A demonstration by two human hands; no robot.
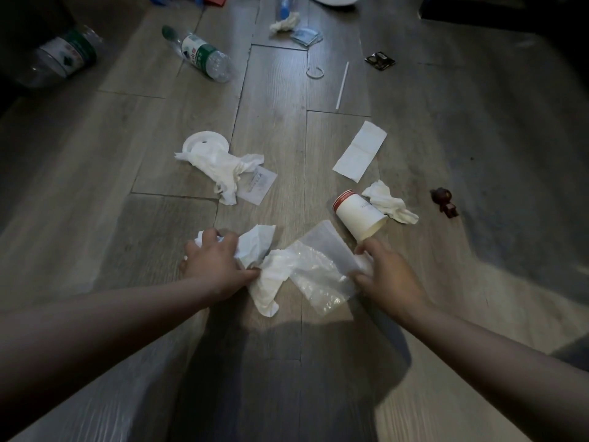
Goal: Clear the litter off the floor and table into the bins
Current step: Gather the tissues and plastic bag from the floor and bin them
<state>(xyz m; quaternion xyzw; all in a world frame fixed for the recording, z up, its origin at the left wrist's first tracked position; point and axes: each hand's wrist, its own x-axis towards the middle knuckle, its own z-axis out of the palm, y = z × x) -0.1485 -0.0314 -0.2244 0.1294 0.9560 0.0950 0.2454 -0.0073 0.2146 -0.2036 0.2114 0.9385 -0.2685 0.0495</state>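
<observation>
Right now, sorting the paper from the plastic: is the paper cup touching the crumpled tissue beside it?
Cannot tell. In the head view the tissue meets the paper cup at its rim, with no gap visible.

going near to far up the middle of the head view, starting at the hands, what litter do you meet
clear plastic bag held between the hands → paper cup lying on its side → flat folded napkin → white straw → crumpled tissue at the far end

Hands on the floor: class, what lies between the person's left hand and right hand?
In the head view, crumpled white tissue and a clear plastic bag lie between the left hand and right hand; each hand grips one end.
</observation>
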